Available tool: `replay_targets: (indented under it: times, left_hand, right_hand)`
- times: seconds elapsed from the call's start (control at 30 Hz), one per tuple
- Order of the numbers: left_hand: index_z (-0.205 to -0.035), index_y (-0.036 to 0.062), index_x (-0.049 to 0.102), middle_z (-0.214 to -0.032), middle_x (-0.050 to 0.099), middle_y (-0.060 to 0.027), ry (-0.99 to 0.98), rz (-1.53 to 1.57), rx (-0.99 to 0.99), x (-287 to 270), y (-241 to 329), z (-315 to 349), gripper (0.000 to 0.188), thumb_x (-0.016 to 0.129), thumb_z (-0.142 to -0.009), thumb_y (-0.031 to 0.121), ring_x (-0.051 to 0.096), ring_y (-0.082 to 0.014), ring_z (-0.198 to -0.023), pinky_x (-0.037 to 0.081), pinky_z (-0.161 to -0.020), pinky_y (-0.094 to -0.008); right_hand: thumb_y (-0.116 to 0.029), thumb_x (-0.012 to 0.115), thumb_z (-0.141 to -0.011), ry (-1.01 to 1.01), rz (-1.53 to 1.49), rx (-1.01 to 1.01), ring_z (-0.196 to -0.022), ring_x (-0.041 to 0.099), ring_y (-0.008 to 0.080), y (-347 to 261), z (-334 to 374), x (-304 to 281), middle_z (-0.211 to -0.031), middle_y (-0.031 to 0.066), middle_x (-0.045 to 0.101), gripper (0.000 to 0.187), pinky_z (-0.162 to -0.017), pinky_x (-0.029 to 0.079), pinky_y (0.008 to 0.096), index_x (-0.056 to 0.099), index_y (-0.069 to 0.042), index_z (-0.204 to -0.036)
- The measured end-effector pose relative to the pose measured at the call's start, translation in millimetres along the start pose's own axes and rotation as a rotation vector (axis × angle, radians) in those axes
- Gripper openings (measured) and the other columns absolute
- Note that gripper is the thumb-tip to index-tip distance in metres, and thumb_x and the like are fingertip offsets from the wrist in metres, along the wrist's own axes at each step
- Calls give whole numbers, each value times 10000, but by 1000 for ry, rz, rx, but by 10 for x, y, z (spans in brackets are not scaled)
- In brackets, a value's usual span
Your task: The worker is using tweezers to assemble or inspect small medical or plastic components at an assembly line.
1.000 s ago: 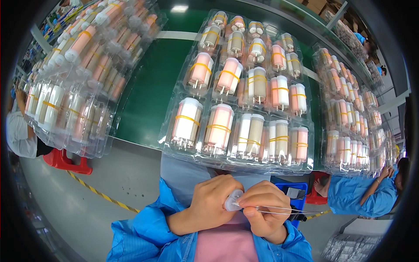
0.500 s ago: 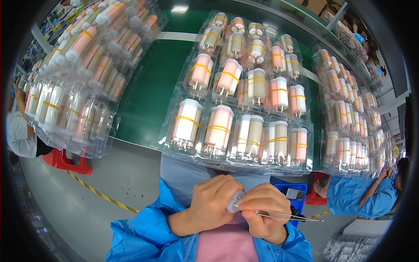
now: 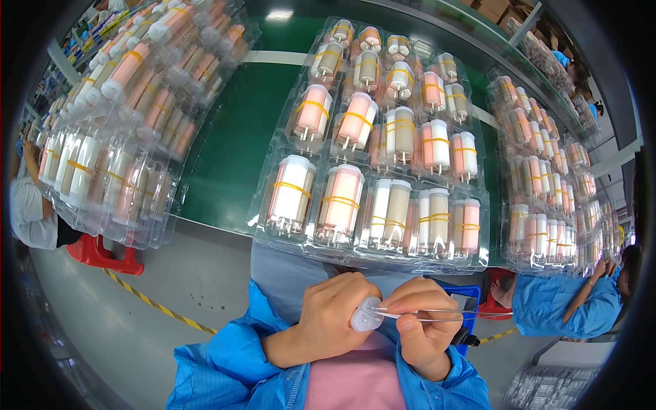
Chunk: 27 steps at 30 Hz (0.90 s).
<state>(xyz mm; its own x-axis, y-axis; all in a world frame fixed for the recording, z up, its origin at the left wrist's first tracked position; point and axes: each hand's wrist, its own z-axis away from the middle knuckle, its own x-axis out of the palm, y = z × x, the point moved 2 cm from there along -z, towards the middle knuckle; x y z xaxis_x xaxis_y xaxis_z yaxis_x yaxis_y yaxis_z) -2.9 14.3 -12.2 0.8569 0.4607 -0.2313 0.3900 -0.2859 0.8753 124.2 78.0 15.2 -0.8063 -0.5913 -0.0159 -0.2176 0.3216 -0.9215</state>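
Low in front of my body, my left hand (image 3: 324, 314) is closed around a small part. Only its round, translucent whitish end (image 3: 365, 318) shows, facing right; the rest is hidden in the fist. Thumb and fingers of my right hand (image 3: 427, 324) pinch a pair of thin metal tweezers (image 3: 388, 314). Their tips reach the middle of the round end, and the long shanks stick out to the right. Just beyond my hands lies a clear plastic tray (image 3: 372, 258) holding bundles of white, pink and grey cylinders (image 3: 344, 198) bound with yellow bands.
Similar loaded trays are stacked at the left (image 3: 102, 198) and right (image 3: 547, 263) of the green bench (image 3: 222, 157). A blue bin (image 3: 471, 294) stands beside my right hand. A co-worker in a blue sleeve (image 3: 557, 307) sits at the right; a red stool (image 3: 102, 253) is at the left.
My right hand has shifted slightly right and its fingers have opened out along the tweezers. The round end has turned to show more of its face.
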Motion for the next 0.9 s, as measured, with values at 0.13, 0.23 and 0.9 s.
replay_targets:
  times: [0.13, 0.23, 0.9]
  left_hand:
    - [-748, 47, 560, -656, 543, -88, 0, -7, 4, 2, -1, 2, 167, 705, -665, 33, 555, -276, -568, 433, -491, -353]
    - [-749, 47, 561, -661, 549, -88, 0, -18, 6, 1, 1, 7, 166, 703, -663, 33, 557, -275, -570, 435, -492, -351]
    - [-743, 41, 564, -649, 552, -81, 24, -56, 49, 15, -16, 20, 160, 704, -664, 33, 552, -266, -548, 428, -473, -347]
  right_hand:
    - [-36, 687, -793, -10, 40, -21, -707, 631, 214, 14, 4, -3, -831, 145, 676, 113, -608, 491, 288, 651, 28, -880]
    - [-26, 689, -782, -14, 71, -37, -691, 630, 208, 7, -9, 4, -823, 142, 677, 114, -597, 492, 286, 655, 23, -878]
    - [-4, 684, -783, 10, 121, -31, -656, 630, 181, 5, -6, 25, -813, 146, 673, 99, -562, 482, 251, 656, 16, -876]
